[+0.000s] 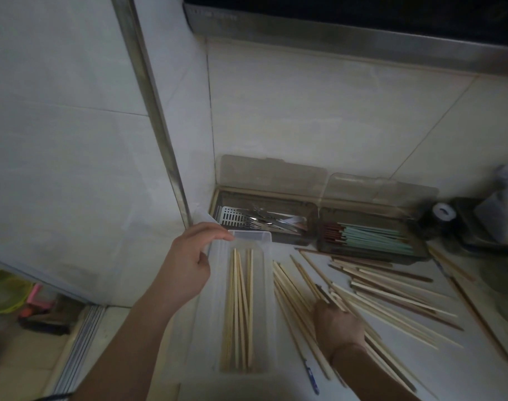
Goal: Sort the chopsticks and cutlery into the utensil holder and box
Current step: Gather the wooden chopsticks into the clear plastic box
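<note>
A clear plastic box (266, 287) lies lengthwise on the white counter with several pale wooden chopsticks (241, 311) inside. My left hand (190, 263) grips the box's far left corner, fingers curled over its rim. To the right, a spread of loose wooden chopsticks (386, 293) covers the counter. My right hand (338, 325) lies on that pile, its fingers down among the sticks; whether it grips any is hidden. At the back stand two smoky lidded boxes: the left box (312, 227) holds metal cutlery (264, 221), the right box (420, 254) holds green and dark red chopsticks (371, 234).
Tiled walls meet in a corner behind the boxes, with a metal strip (160, 125) running down to the counter. A range hood (348, 41) hangs overhead. Dark jars and a pot (478, 227) crowd the right edge. A blue pen (312, 377) lies near the front.
</note>
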A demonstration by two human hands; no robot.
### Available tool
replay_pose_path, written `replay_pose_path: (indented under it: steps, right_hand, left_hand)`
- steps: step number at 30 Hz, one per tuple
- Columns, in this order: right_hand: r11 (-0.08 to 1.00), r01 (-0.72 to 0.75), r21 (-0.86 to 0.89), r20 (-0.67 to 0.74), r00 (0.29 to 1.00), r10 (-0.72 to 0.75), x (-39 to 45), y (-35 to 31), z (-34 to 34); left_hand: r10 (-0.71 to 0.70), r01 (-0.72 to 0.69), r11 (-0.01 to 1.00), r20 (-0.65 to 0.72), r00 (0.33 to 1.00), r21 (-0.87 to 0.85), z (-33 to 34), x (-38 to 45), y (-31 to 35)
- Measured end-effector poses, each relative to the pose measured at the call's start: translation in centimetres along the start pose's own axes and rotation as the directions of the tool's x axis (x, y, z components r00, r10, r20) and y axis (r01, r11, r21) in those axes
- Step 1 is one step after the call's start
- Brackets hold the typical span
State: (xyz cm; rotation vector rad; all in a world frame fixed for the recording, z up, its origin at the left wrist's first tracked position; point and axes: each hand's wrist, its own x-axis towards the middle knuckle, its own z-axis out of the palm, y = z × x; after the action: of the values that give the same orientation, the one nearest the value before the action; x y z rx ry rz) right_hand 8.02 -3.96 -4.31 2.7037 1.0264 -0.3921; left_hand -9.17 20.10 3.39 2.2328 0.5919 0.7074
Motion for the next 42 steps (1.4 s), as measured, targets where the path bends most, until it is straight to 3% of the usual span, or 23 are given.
replay_pose_path:
  steps: [4,7,10,12,13,15,17,19,20,22,24,26,31,34,36,39,41,42]
  right_hand:
    - [0.963,-0.145,0.226,0.104,0.987,0.124,0.6,0.1,-0.8]
    - [0.918,-0.183,0.352,0.184,0.975,0.124,0.8,1.0,-1.9]
    - [0.785,-0.131,0.605,0.117,0.990,0.075,0.1,2.0,-4.2]
    - [0.574,-0.066,0.816,0.030,0.997,0.071,-0.9,1.8,-6.9]
    - [0.398,-0.048,0.916,0.022,0.997,0.068,-1.4,1.5,-8.3]
    - [-0.072,-0.067,0.995,0.065,0.998,-0.027,-2.3,0.6,-10.8]
    - [-0.457,-0.215,0.863,0.115,0.965,-0.236,-2.5,-0.5,-12.3]
    - [-0.631,-0.381,0.676,0.140,0.907,-0.397,-2.2,-1.9,-12.5]
    - [-0.645,-0.416,0.641,0.135,0.888,-0.439,-2.1,-2.9,-12.4]
    - [-0.548,-0.359,0.756,0.150,0.909,-0.389,-1.5,-5.0,-11.0]
    - [-0.284,-0.207,0.936,0.133,0.957,-0.257,-1.2,-7.3,-9.4]
    - [-0.016,-0.118,0.993,0.113,0.973,-0.201,-1.2,-9.5,-8.3]
    - [0.299,-0.213,0.930,0.297,0.915,-0.272,-1.9,-12.6,-6.6]
    - [0.393,-0.202,0.897,0.336,0.889,-0.312,-2.3,-12.7,-6.2]
    - [0.452,-0.116,0.885,0.285,0.901,-0.326,-2.4,-12.1,-6.0]
    - [0.378,0.128,0.917,-0.014,0.957,-0.290,-2.4,-9.8,-6.2]
    - [0.382,0.238,0.893,-0.210,0.971,-0.115,-1.8,-7.0,-6.1]
    - [0.448,0.219,0.867,-0.242,0.970,-0.007,-1.3,-5.5,-5.7]
  left_hand:
    - [-0.001,0.001,1.000,-0.001,1.000,-0.006,0.0,0.0,0.1]
    - [0.001,-0.001,1.000,0.012,1.000,-0.011,-0.1,0.1,0.0]
    - [0.004,-0.004,1.000,0.021,1.000,-0.011,-0.3,0.1,-0.1]
    - [0.000,0.000,1.000,0.024,1.000,-0.011,-0.2,0.1,-0.2]
    - [-0.004,0.004,1.000,0.022,1.000,-0.015,-0.2,0.1,-0.2]
    - [-0.004,0.004,1.000,0.018,1.000,-0.021,-0.2,0.1,-0.2]
    - [-0.010,0.011,1.000,0.019,1.000,-0.018,-0.2,0.1,-0.3]
    - [-0.015,0.016,1.000,0.023,1.000,-0.021,-0.2,0.2,-0.2]
    - [-0.012,0.012,1.000,0.024,1.000,-0.026,-0.2,0.2,-0.2]
    - [0.000,0.001,0.999,0.026,1.000,-0.033,-0.3,0.1,-0.1]
    - [0.007,-0.006,0.999,0.021,1.000,-0.039,-0.3,0.1,-0.1]
    - [0.006,-0.005,0.999,0.018,1.000,-0.050,-0.3,0.1,-0.2]
    - [0.000,0.002,0.999,0.027,1.000,-0.051,-0.3,0.1,-0.2]
    - [-0.002,0.003,0.999,0.031,1.000,-0.046,-0.3,0.1,-0.1]
    - [0.002,0.000,0.999,0.033,0.999,-0.045,-0.3,0.1,-0.1]
    - [0.012,-0.011,0.999,0.032,0.999,-0.040,-0.4,0.1,-0.2]
    - [0.018,-0.017,0.999,0.029,0.999,-0.046,-0.4,0.0,-0.3]
    - [0.017,-0.016,0.999,0.030,0.999,-0.047,-0.4,0.0,-0.3]
